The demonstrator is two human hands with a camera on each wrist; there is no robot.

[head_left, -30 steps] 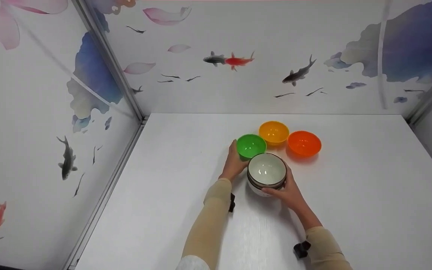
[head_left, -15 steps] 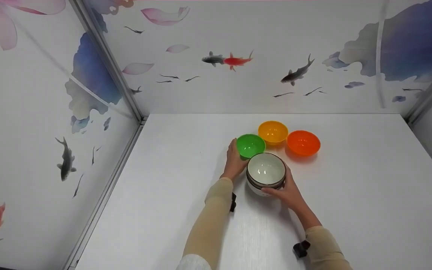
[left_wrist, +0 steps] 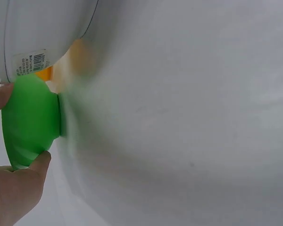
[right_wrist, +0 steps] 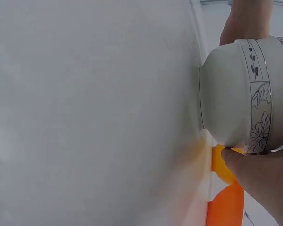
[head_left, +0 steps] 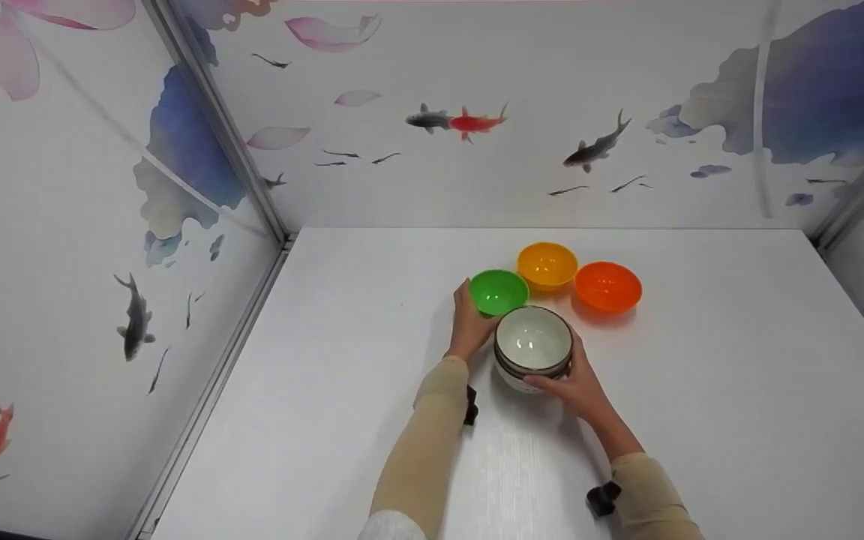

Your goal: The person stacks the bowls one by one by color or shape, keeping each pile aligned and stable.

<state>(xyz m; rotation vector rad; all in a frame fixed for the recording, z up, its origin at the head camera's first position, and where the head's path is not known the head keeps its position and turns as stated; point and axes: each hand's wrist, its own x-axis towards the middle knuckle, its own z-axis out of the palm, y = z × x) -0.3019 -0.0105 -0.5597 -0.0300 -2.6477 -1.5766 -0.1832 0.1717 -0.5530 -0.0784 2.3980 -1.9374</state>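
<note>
My left hand [head_left: 469, 322] grips the green bowl [head_left: 499, 291], thumb on its near side and fingers along its left; the left wrist view shows digits on opposite sides of this bowl [left_wrist: 33, 117]. Just in front of it stands a stack of white bowls [head_left: 533, 341] with dark rims. My right hand [head_left: 576, 381] holds that stack from the right, thumb across the front. In the right wrist view the stack's side [right_wrist: 260, 108] carries a drawn leaf band. A barcode label [left_wrist: 32, 62] shows low on the stack in the left wrist view.
Behind the stack, a yellow bowl [head_left: 547, 266] and an orange bowl [head_left: 608, 287] stand side by side on the white table [head_left: 342, 375]. White walls with painted fish enclose the table at the back and sides.
The green bowl has shifted slightly left, away from the yellow bowl, in my left hand. My left forearm has edged right. My right hand and the stack stay in place.
</note>
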